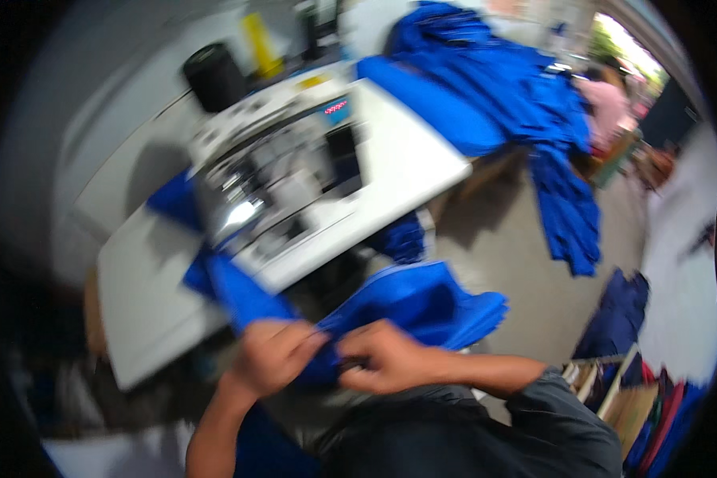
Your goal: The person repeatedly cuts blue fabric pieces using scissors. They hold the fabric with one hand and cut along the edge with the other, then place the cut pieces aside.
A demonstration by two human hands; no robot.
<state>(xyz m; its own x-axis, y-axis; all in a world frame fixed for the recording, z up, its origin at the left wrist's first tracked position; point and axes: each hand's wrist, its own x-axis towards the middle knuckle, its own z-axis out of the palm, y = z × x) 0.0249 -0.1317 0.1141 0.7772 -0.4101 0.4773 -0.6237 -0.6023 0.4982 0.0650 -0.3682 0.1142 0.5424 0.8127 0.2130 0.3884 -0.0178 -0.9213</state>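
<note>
A white table (155,319) stands on grey floor (502,251), carrying a sewing machine (283,175) and a black thread cone (215,77). Blue garments (478,88) are heaped beyond it. The blue cloth (251,295) hangs over the table's edge: the left hand (277,353) grasps it, the right hand (386,357) is clenched around a small dark thing (354,362), too blurred to name.

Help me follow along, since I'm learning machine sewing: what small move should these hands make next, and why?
Perhaps the left hand should gently straighten the blue cloth: it looks bunched near the hands, while part of it leads over the white table to the sewing machine. What the right hand clasps is too blurred to tell.
</note>
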